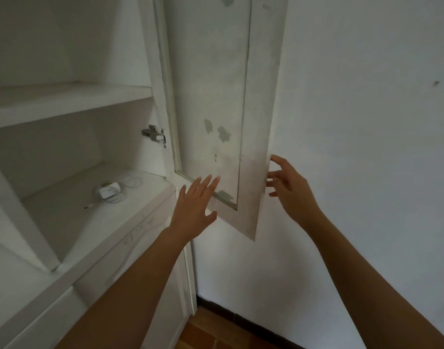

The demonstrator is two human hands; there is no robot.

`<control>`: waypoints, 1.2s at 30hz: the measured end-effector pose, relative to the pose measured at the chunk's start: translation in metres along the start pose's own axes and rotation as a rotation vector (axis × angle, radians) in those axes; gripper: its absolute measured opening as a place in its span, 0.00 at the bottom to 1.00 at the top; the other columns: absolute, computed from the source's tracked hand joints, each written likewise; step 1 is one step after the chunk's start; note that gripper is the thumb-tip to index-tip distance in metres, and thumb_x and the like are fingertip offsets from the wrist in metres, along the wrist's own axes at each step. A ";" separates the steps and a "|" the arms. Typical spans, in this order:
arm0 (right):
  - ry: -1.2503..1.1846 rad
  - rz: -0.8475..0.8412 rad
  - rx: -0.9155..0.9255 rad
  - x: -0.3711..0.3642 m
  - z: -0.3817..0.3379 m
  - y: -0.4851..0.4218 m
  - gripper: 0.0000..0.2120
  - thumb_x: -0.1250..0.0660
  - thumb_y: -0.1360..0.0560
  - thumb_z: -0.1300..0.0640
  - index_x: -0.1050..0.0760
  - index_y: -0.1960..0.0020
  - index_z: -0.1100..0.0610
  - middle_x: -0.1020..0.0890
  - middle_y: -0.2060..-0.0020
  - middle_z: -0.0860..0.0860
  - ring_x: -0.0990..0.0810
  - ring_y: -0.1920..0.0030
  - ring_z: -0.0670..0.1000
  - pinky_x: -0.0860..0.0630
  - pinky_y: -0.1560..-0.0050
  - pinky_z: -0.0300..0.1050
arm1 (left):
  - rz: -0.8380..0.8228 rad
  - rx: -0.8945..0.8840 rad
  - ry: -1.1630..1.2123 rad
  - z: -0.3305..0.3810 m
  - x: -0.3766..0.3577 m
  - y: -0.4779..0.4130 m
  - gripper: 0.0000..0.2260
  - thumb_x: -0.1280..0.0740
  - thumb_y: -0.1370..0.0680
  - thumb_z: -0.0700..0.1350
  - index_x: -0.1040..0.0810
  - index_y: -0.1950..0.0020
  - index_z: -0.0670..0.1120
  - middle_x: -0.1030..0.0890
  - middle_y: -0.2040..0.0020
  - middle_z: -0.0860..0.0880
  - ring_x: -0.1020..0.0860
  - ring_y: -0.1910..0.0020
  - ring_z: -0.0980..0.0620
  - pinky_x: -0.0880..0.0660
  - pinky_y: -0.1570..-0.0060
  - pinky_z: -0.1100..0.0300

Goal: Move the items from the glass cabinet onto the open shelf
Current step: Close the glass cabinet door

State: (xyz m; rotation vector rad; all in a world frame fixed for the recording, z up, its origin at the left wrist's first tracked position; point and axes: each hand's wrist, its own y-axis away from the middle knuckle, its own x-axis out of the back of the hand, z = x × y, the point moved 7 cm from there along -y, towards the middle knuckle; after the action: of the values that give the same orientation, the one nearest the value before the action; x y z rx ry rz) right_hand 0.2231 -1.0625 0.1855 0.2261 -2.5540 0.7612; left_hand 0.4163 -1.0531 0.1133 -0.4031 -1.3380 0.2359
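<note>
The white cabinet's glass door point(260, 147) stands swung wide, its pane dusty and blotched. My left hand point(194, 205) is spread flat in front of the door's lower frame, fingers apart, holding nothing. My right hand point(290, 187) hovers at the door's outer edge with its fingers apart, fingertips close to or touching that edge. Inside the cabinet, a white charger with its coiled cable point(109, 191) lies on the lower shelf point(72, 217). The upper shelf point(64, 102) shows nothing on it.
A metal hinge point(154, 134) joins the door to the cabinet side. A closed lower cabinet door point(150, 260) sits under the shelf. A white wall point(366, 122) fills the right, with a dark skirting board and terracotta floor point(215, 333) below.
</note>
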 end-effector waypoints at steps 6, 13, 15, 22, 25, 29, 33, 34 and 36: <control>0.003 -0.013 0.007 -0.016 -0.027 0.022 0.20 0.49 0.22 0.66 0.36 0.33 0.53 0.21 0.44 0.55 0.22 0.51 0.48 0.24 0.48 0.43 | -0.013 -0.039 0.035 0.002 0.010 0.037 0.37 0.35 0.26 0.55 0.57 0.26 0.54 0.48 0.23 0.50 0.51 0.24 0.49 0.56 0.27 0.46; 0.194 0.021 0.122 -0.028 -0.058 0.039 0.22 0.47 0.25 0.71 0.32 0.34 0.57 0.26 0.36 0.54 0.28 0.36 0.51 0.38 0.37 0.35 | -0.053 -0.057 0.060 -0.003 0.017 0.069 0.40 0.36 0.28 0.61 0.58 0.26 0.53 0.50 0.23 0.51 0.53 0.24 0.50 0.58 0.27 0.46; 0.211 0.012 0.180 -0.034 -0.069 0.041 0.23 0.47 0.26 0.73 0.31 0.35 0.58 0.25 0.36 0.55 0.29 0.35 0.51 0.38 0.35 0.37 | -0.050 -0.056 0.084 -0.002 0.019 0.077 0.41 0.36 0.29 0.62 0.57 0.26 0.51 0.48 0.23 0.51 0.52 0.24 0.51 0.58 0.27 0.47; 0.212 -0.134 0.302 -0.080 -0.093 0.050 0.24 0.46 0.25 0.72 0.35 0.32 0.54 0.29 0.33 0.56 0.32 0.32 0.53 0.38 0.29 0.49 | 0.128 0.088 0.195 -0.020 0.044 0.114 0.40 0.34 0.29 0.60 0.52 0.26 0.48 0.39 0.26 0.50 0.40 0.27 0.52 0.53 0.27 0.51; 0.193 -0.210 0.335 -0.104 -0.108 0.050 0.26 0.46 0.25 0.71 0.38 0.31 0.51 0.31 0.32 0.54 0.35 0.31 0.49 0.42 0.30 0.42 | 0.163 0.122 0.189 -0.038 0.056 0.130 0.40 0.33 0.29 0.58 0.52 0.26 0.49 0.38 0.26 0.50 0.38 0.28 0.53 0.51 0.26 0.50; 0.082 -0.302 0.377 -0.137 -0.133 0.048 0.27 0.47 0.25 0.71 0.42 0.29 0.52 0.34 0.31 0.49 0.40 0.33 0.41 0.48 0.37 0.21 | 0.202 0.126 0.125 -0.058 0.071 0.150 0.37 0.34 0.27 0.54 0.52 0.26 0.48 0.39 0.26 0.50 0.39 0.28 0.53 0.53 0.27 0.53; -0.016 -0.336 0.433 -0.166 -0.150 0.042 0.27 0.47 0.24 0.70 0.45 0.28 0.53 0.36 0.29 0.52 0.40 0.29 0.45 0.45 0.29 0.35 | 0.227 0.183 0.051 -0.082 0.083 0.163 0.34 0.35 0.27 0.53 0.48 0.26 0.47 0.38 0.26 0.48 0.41 0.28 0.52 0.55 0.27 0.54; -0.024 -0.337 0.449 -0.172 -0.152 0.039 0.27 0.47 0.24 0.70 0.45 0.28 0.53 0.36 0.28 0.53 0.41 0.28 0.47 0.44 0.27 0.43 | 0.237 0.195 0.020 -0.087 0.086 0.166 0.34 0.35 0.27 0.54 0.48 0.27 0.46 0.38 0.26 0.47 0.42 0.27 0.51 0.56 0.28 0.54; -0.032 -0.337 0.475 -0.184 -0.155 0.033 0.28 0.46 0.24 0.68 0.47 0.27 0.53 0.38 0.27 0.53 0.42 0.27 0.50 0.43 0.27 0.53 | 0.257 0.214 -0.035 -0.094 0.093 0.171 0.36 0.35 0.27 0.55 0.49 0.27 0.46 0.41 0.25 0.46 0.45 0.26 0.50 0.59 0.28 0.54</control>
State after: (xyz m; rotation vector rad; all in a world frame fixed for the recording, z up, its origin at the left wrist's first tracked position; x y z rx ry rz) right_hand 0.4349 -0.9447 0.1970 0.8004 -2.2372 1.2167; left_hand 0.5393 -0.8754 0.1087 -0.3903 -1.2789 0.5976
